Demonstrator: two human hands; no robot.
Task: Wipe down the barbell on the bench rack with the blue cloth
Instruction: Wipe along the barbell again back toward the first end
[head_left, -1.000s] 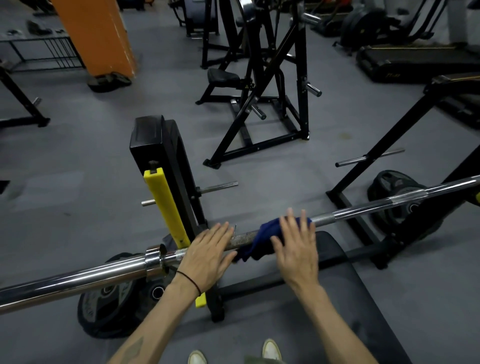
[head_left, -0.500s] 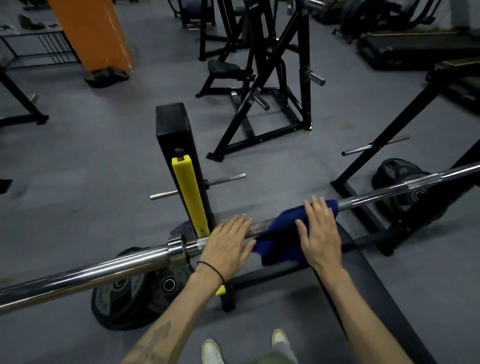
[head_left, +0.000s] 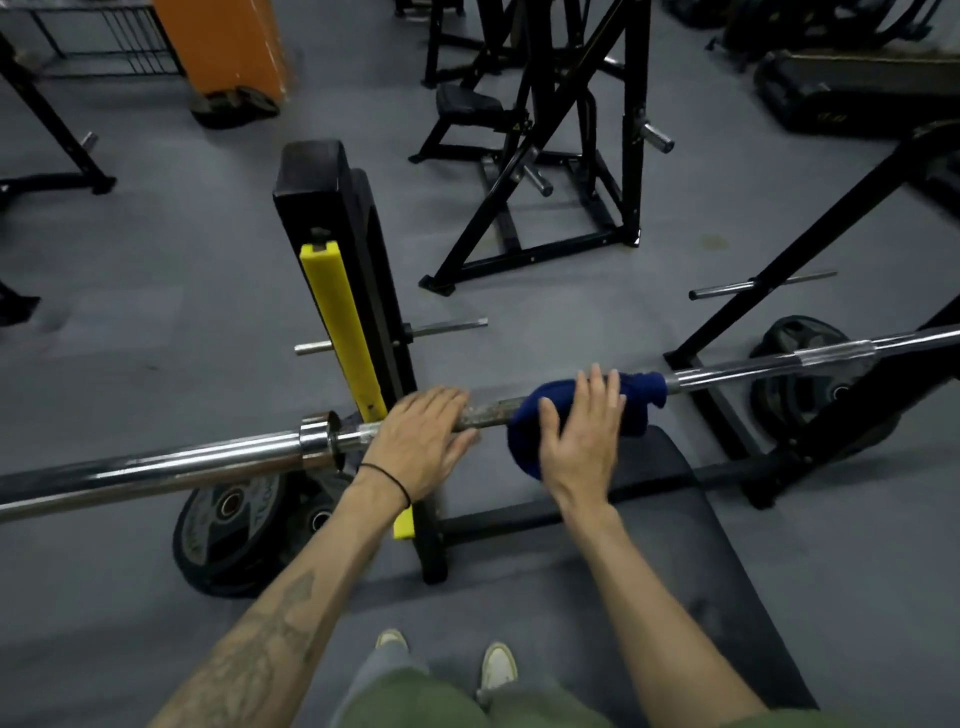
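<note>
As before, blue cloth (head_left: 582, 415) slid right, barbell (head_left: 208, 460)

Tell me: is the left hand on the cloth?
No. The left hand rests on the bare bar; the cloth lies under the right hand.

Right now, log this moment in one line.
left hand flat on barbell | right hand pressing blue cloth on bar | wipe unfinished

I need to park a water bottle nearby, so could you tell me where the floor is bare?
Bare grey floor lies left of the yellow-padded upright. Another patch sits between that upright and the black frame. Weight plates crowd the upright's base.
</note>
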